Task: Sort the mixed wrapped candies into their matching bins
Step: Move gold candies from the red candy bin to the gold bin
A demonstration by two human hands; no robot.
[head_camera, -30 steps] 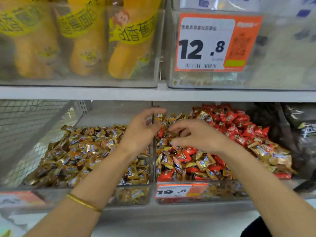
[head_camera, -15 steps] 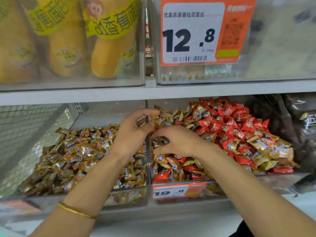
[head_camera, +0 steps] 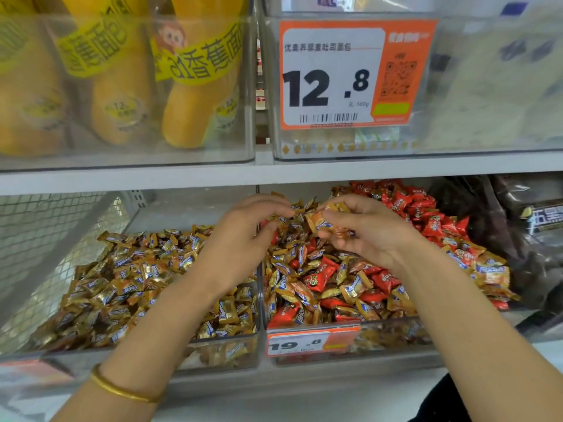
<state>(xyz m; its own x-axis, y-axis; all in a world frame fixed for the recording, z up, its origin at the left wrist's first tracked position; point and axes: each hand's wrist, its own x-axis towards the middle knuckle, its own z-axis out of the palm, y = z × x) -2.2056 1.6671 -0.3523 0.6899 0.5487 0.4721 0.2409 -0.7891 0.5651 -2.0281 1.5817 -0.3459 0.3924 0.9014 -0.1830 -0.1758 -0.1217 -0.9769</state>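
Two clear bins sit side by side on the lower shelf. The left bin [head_camera: 225,354] holds only gold-wrapped candies [head_camera: 131,281]. The right bin [head_camera: 380,339] holds red-wrapped candies [head_camera: 426,214] mixed with gold ones [head_camera: 353,289]. My left hand [head_camera: 240,239] reaches over the divider between the bins and pinches a gold candy [head_camera: 281,217] between thumb and fingertips. Raised above the right bin's pile, my right hand [head_camera: 368,229] curls its fingers round a few gold candies [head_camera: 323,222].
The shelf board [head_camera: 274,175] hangs low above the bins. On it stand a clear bin of yellow banana-bread packs [head_camera: 189,86] and another with an orange 12.8 price tag [head_camera: 350,74]. Dark packets [head_camera: 524,226] lie right of the candies. A wire mesh panel [head_camera: 45,239] closes the left side.
My right hand has lifted off the pile and turned up with gold candies in it. My left hand has closed its fingertips on a gold candy at the divider.
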